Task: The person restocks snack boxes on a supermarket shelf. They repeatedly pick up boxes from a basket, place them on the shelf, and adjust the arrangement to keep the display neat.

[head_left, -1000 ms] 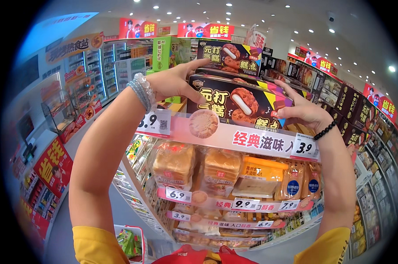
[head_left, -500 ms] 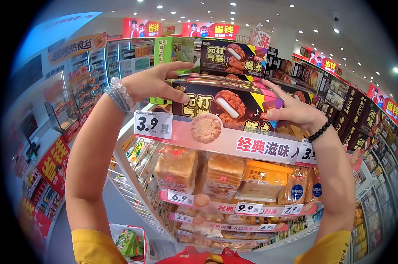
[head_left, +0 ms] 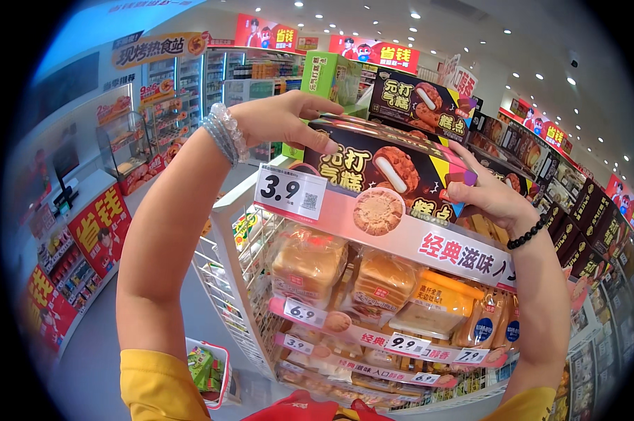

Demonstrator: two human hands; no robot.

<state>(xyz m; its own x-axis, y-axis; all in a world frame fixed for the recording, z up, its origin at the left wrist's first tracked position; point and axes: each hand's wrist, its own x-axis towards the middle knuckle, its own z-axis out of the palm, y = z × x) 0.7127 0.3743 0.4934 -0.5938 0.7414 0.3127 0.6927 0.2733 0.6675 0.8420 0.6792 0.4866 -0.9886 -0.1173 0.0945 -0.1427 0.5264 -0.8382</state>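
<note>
Both my hands are on a dark cookie box [head_left: 381,167] that shows a large chocolate-coated cookie with a white filling. At its left end my left hand [head_left: 283,125] is closed on it, thumb over the front face and fingers over the top. My right hand [head_left: 498,196] clasps the right end, thumb on the front corner and fingers behind. The lower edge of the box is hidden by the price strip [head_left: 436,242] of the top shelf. Behind stands a similar dark box [head_left: 419,105], higher up, and a green box [head_left: 336,78] at its left.
Lower shelves hold bagged bread loaves [head_left: 306,263] and a yellow-topped bread pack [head_left: 443,295]. A white wire side panel [head_left: 236,295] bounds the rack at left. On the floor stands a basket [head_left: 224,372] with green packs. More stacked dark boxes [head_left: 587,210] stand at right.
My view has turned left and tilted, so the shelf and boxes appear farther right and more slanted. Both hands keep their hold on the cookie box; it shows no clear movement against the shelf.
</note>
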